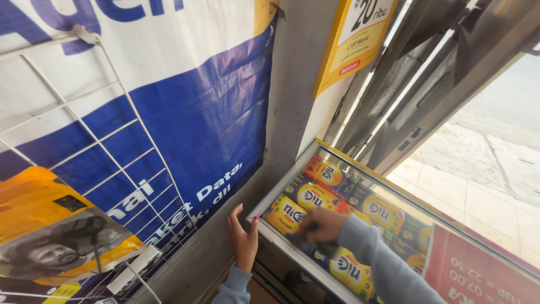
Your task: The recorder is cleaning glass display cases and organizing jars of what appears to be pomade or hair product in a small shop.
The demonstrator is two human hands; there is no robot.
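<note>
Nearest the camera, the left hand (243, 241) rose from a pale blue-grey sleeve, palm flat and fingers straight and close together, red-nailed tips pointing up. It lay against the grey wall (292, 84), just beside the near left corner of the glass-topped display case (394, 188), touching the corner of its metal frame or very nearly so; which of the two could not be told.

The right hand (322, 225), in the same colour of sleeve, reached over the near edge of the case with its fingers curled shut around a small dark object (315, 243). The object was blurred, so its kind could not be told. It rested on or just above the glass.

Under the glass, rows of yellow and orange packets (315, 196) with blue round marks lay side by side, running from the near left corner toward the far edge. A red sticker (478, 270) covered the case's right end.

To the left, a white wire rack (112, 152) hung in front of a blue and white banner (197, 112), with a yellow printed packet (50, 225) at its lower corner. Farther up, a yellow sign (354, 39) hung beside grey metal shutter rails (416, 95), and pale pavement (484, 163) lay beyond.
</note>
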